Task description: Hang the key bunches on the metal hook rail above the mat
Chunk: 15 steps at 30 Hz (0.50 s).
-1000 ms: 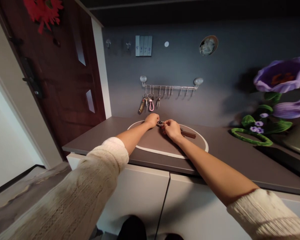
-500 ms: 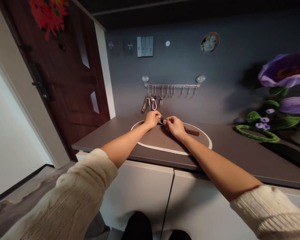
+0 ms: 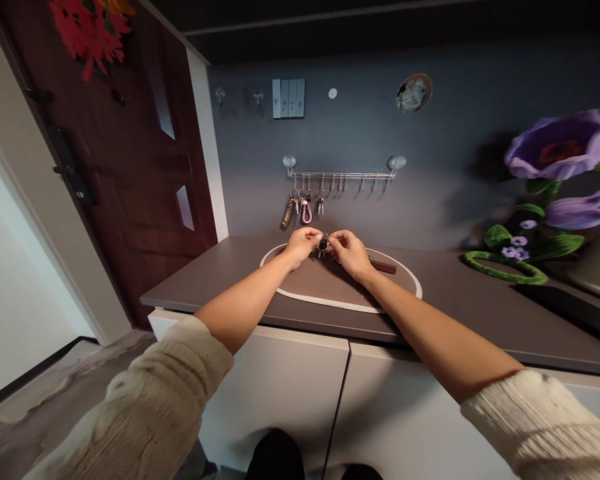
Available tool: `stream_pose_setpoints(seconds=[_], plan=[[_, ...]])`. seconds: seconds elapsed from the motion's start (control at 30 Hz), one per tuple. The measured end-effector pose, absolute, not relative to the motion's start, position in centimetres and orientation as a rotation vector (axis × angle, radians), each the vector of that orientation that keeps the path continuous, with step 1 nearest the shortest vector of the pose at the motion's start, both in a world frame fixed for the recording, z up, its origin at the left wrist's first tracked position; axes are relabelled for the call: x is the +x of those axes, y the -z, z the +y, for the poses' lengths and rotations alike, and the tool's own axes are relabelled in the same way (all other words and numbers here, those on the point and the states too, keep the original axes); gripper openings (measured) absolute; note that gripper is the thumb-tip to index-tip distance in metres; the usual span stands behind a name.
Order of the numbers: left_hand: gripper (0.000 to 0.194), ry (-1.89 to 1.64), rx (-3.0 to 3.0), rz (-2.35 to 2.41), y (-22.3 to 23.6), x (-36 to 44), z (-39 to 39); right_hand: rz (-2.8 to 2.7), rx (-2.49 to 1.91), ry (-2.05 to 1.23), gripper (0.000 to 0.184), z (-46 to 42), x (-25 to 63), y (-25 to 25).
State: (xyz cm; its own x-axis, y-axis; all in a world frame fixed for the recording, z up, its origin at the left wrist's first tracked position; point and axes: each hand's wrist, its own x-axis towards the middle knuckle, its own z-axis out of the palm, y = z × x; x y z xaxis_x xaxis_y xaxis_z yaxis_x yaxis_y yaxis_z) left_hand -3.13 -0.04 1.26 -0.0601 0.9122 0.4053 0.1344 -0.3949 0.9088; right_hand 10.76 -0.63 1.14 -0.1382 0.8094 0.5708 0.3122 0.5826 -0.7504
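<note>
Closer together than half a second ago, my left hand [image 3: 304,245] and right hand [image 3: 350,255] now meet, in the head view, over the far part of the white-rimmed mat [image 3: 320,285]. Thumbs and fingers of both are pinched narrow at the ring of a dark key bunch [image 3: 323,246], which hangs over that mat. A brown strap [image 3: 383,267] lies on the mat's right side; above the mat's far edge, a clear hook rail [image 3: 343,176] carries other keys [image 3: 321,205].

brown strap-shaped key fob [image 3: 287,214] with gold lettering, looks like "Love", square blue-grey four-strip wall panel [image 3: 289,99] with small dark marks, way too tiny to read, round clear plastic rail discs [image 3: 289,161], markings illegible tbh
</note>
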Motion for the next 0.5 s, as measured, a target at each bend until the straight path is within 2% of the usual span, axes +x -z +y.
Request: stream_pose_setpoints(seconds=[0.5], plan=[[0.02,-1.519,1.728,1.044,-0.82,-3.23,0.07,-1.709,-0.862,-0.737,0.017,0.0,11.11,-0.61]])
